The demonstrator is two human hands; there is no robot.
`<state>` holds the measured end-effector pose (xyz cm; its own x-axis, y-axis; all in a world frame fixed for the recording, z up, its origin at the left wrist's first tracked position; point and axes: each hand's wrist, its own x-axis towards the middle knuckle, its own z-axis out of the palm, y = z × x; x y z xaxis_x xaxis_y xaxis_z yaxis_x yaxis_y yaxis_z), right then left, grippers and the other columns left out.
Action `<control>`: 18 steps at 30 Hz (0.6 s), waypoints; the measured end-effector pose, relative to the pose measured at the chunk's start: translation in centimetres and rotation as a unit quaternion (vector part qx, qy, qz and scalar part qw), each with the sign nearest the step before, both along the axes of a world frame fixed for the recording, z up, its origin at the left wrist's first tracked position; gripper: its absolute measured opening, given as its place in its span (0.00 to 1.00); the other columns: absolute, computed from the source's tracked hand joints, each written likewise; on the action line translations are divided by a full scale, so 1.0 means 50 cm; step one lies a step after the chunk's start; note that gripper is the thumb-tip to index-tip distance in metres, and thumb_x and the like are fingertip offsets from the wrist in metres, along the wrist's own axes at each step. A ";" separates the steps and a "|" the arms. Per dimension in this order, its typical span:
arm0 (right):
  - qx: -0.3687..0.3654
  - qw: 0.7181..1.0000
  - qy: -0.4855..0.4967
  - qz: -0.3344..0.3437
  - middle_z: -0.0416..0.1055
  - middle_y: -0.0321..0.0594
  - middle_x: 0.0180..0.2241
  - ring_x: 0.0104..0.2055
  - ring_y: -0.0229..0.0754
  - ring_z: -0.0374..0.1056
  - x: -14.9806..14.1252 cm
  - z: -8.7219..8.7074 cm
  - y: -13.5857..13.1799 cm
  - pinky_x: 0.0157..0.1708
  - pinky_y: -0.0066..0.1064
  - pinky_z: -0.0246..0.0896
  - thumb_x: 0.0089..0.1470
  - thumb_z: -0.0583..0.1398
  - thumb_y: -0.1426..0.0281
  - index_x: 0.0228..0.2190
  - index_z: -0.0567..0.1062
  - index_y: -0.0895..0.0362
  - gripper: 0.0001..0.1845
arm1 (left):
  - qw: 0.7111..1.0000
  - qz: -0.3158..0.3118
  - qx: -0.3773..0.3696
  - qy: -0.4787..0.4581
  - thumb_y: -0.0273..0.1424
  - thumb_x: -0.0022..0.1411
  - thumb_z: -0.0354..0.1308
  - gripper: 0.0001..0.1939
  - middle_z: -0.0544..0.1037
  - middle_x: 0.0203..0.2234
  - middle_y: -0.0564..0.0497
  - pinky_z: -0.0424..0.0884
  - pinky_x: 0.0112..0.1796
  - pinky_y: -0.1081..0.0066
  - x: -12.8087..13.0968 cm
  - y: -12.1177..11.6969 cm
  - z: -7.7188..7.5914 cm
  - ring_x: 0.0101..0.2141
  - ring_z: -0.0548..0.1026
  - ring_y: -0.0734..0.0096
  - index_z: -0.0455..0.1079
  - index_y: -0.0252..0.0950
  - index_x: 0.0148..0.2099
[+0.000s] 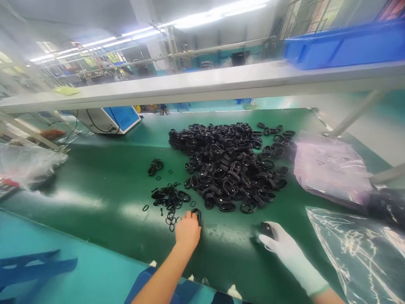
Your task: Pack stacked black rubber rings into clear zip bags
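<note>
My bare left hand (pixel 187 231) is closed at the near side of the work surface, fingers curled on a coiled black cable (pixel 196 214). In a white glove, my right hand (pixel 281 242) grips another coiled black cable (pixel 266 229) between thumb and fingers, slightly blurred. A large heap of coiled black cables (pixel 226 164) lies beyond and between both hands. Just past my left fingers is a small pile of thin black rings and loops (pixel 169 200), several of them scattered singly.
A flat transparent bag (pixel 357 249) lies right of my gloved hand, with a pinkish plastic bag (pixel 330 166) behind it. A blue-and-white box (pixel 110 119) stands at the back left. A white shelf (pixel 190 84) crosses above the green table (pixel 104 177), carrying a blue bin (pixel 344 44).
</note>
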<state>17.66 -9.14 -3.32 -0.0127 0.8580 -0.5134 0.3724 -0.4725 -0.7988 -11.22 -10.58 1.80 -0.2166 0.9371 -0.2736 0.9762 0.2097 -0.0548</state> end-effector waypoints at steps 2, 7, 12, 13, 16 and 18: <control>0.004 0.999 -0.033 0.022 0.66 0.45 0.45 0.44 0.46 0.67 -0.001 0.000 0.010 0.37 0.33 0.65 0.39 0.59 0.58 0.45 0.62 0.54 0.29 | 0.999 -0.028 -0.023 0.030 0.26 0.55 0.51 0.12 0.66 0.42 0.44 0.66 0.34 0.67 -0.032 -0.015 -0.021 0.39 0.69 0.62 0.65 0.35 0.43; -0.066 0.996 0.000 0.059 0.67 0.44 0.44 0.39 0.44 0.68 -0.036 0.033 0.016 0.32 0.32 0.64 0.44 0.55 0.57 0.47 0.57 0.55 0.29 | 0.968 -0.250 -0.002 -0.031 0.25 0.60 0.44 0.11 0.66 0.43 0.49 0.65 0.35 0.69 -0.008 -0.012 -0.040 0.39 0.68 0.67 0.66 0.40 0.39; 0.016 0.973 -0.195 0.123 0.65 0.44 0.40 0.41 0.46 0.65 -0.057 0.039 0.010 0.41 0.35 0.58 0.43 0.56 0.58 0.40 0.66 0.55 0.21 | 0.915 -0.388 0.002 -0.109 0.25 0.59 0.46 0.11 0.65 0.47 0.49 0.63 0.42 0.66 0.068 0.034 -0.007 0.43 0.66 0.66 0.67 0.41 0.39; 0.023 0.966 -0.222 0.126 0.64 0.45 0.40 0.41 0.46 0.65 -0.057 0.036 0.010 0.42 0.35 0.57 0.43 0.56 0.59 0.39 0.67 0.55 0.20 | 0.926 -0.358 0.002 -0.117 0.24 0.58 0.46 0.13 0.65 0.48 0.49 0.64 0.42 0.66 0.081 0.040 -0.002 0.44 0.66 0.66 0.66 0.42 0.42; 0.015 0.963 -0.243 0.114 0.60 0.46 0.43 0.41 0.46 0.65 -0.051 0.024 0.014 0.43 0.35 0.57 0.41 0.58 0.61 0.42 0.66 0.57 0.24 | 0.971 -0.207 -0.013 -0.119 0.30 0.55 0.51 0.22 0.65 0.47 0.47 0.66 0.40 0.64 0.125 0.045 -0.003 0.44 0.67 0.61 0.58 0.42 0.53; 0.004 0.975 -0.202 0.093 0.60 0.46 0.42 0.42 0.47 0.64 -0.041 0.014 0.020 0.43 0.36 0.57 0.39 0.59 0.63 0.44 0.66 0.58 0.27 | 0.985 -0.132 -0.050 -0.103 0.37 0.48 0.59 0.35 0.64 0.47 0.42 0.66 0.41 0.61 0.155 0.044 -0.017 0.45 0.66 0.56 0.54 0.36 0.57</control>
